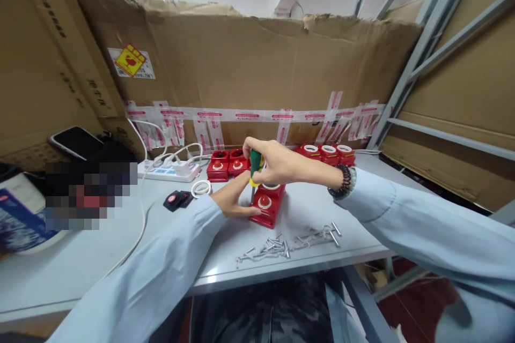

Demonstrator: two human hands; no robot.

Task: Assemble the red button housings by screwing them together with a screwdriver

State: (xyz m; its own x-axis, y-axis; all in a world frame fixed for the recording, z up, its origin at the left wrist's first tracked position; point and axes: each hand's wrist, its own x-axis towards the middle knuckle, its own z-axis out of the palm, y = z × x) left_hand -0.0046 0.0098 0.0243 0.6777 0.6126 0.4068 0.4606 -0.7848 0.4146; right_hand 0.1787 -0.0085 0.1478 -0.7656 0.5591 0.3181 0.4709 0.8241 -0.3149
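Note:
In my right hand (269,163) I grip a screwdriver (255,167) with a green and yellow handle, held upright. Its shaft points down at the left edge of a red box (269,210) with a round red dome and a white ring on its face. Around the left side of that box lies my left hand (235,197), thumb along the near edge, the other fingers partly hidden behind. The screwdriver's tip meets the box near the left thumb; whether a screw sits there is too small to tell. In front of the box are small silver rods (276,245) with thin chains.
More red boxes (218,166) stand at the back left, and others with white rings (329,154) at the back right. White rings (201,188), black square pieces (177,200) and a power strip (173,170) with cables lie left. Cardboard (249,64) walls the table's back.

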